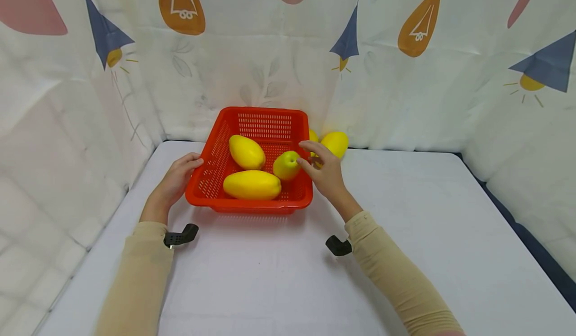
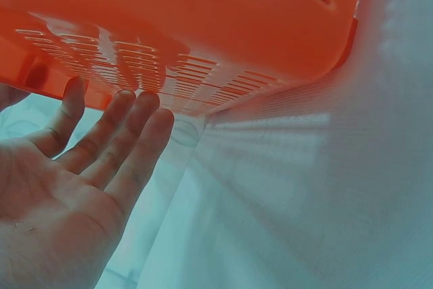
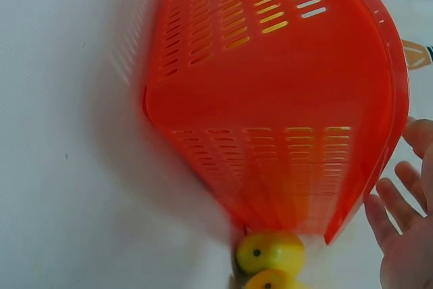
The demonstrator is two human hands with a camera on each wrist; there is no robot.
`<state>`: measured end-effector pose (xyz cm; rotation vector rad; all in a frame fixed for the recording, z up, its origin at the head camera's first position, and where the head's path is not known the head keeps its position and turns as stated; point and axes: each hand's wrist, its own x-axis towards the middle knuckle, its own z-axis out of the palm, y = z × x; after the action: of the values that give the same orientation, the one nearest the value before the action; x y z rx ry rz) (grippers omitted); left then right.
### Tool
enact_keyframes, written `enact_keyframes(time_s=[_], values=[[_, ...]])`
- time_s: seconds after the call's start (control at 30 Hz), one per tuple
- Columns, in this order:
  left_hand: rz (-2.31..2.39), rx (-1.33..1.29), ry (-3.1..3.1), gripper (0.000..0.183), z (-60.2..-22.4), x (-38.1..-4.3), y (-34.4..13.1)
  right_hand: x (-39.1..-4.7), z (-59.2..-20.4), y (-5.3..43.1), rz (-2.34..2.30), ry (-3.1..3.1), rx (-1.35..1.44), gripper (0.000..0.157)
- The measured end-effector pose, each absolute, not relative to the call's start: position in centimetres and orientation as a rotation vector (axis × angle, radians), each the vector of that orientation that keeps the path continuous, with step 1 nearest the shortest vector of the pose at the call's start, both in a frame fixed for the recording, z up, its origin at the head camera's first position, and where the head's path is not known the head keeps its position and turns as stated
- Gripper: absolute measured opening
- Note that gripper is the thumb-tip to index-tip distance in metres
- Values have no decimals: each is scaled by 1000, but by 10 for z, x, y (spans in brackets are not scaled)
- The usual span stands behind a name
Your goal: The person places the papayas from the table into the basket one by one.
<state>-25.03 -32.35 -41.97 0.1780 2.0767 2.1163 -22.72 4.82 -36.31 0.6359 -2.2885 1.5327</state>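
Left hand: (image 1: 173, 180) reached forward, palm turned to red basket; fingers nearly straight, tips rested against its left side; no fruit held.
Red basket: (image 1: 252, 205) set on white table (image 1: 256, 276) between the hands, opening faced up; left side just beside left fingers, right rim under right fingertips; longer axis cannot be told.
Far yellow fruit: (image 1: 246, 152) placed in basket, right of left hand; long axis slanted from far left to near right.
Near yellow fruit: (image 1: 252, 185) placed in basket, also right of left hand, nearer the person; long axis laid crosswise, left to right.
Greenish fruit: (image 1: 286, 165) placed in basket, just left of right thumb; dimpled end pointed toward that hand; thumb contact cannot be told.
Right hand: (image 1: 327, 172) angled forward and left, over right rim; thumb and fingers spread, loosely bent, nothing gripped.
Outside yellow fruits: (image 1: 335, 143) seen beyond right hand, partly hidden by it, beside basket.
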Motion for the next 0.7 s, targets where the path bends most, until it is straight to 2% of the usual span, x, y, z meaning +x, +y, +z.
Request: enact_keyframes(time_s=[0.1, 0.33, 0.7], values=[[2128, 190, 2066, 19, -420, -250, -323, -227, -363, 50, 1530, -2281, 633, 37], [2131, 192, 2075, 19, -419, -250, -323, -254, -391, 63, 1492, -2253, 635, 39], [2119, 192, 2079, 19, -419, -250, -324, -255, -392, 70, 1410, -2258, 596, 37]])
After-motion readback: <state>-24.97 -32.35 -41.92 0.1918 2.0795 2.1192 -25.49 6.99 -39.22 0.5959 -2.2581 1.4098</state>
